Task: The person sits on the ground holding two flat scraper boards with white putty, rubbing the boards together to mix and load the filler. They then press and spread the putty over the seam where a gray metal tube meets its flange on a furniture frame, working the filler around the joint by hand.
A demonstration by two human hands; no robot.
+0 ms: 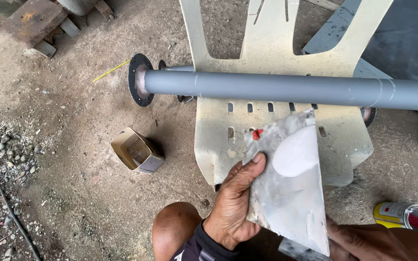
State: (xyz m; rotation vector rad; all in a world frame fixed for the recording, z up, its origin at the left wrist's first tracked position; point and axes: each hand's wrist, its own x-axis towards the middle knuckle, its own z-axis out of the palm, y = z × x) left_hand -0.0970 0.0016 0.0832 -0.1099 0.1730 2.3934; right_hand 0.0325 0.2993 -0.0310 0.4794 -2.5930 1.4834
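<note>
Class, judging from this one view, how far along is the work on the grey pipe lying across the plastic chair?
Done: the grey pipe already looks evenly coated. In hand: the left hand holds a putty-smeared flat board carrying a pale blob of filler; the right hand is mostly out of frame. Left: none of that blob appears spread onto the pipe yet.

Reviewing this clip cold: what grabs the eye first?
A long grey pipe lies across a cream plastic chair at the top. Below it, the left hand grips a grey-smeared flat board carrying a pale putty blob; the right hand shows at the lower right.
</note>
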